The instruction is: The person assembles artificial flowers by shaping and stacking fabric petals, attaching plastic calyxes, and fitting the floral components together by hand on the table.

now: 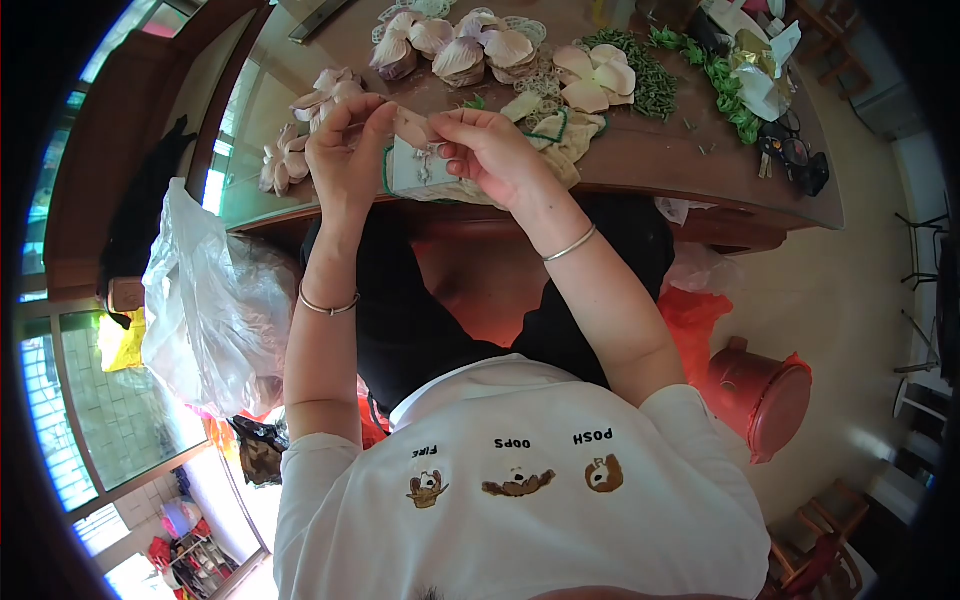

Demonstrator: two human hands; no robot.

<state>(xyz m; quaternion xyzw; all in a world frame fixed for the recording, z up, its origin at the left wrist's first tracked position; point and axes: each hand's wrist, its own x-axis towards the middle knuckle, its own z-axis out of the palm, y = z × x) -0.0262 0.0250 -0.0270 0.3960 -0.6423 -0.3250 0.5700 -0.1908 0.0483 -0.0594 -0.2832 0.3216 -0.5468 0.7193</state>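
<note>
Head view: pale petal [413, 129] pinched by right fingers [462, 126]; left fingers [374, 118] pressed together beside it; flowers [460, 62] set beyond both.

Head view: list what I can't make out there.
All in the head view:
- Petal: its ends, covered by fingertips.
- Left hand: whether it grips the petal or something finer; too small to tell.
- White bag: its contents, hidden by cloudy, crumpled plastic.
- Grey object: its far end, cut off by the top edge.
- Keys: their teeth, too small.
</note>
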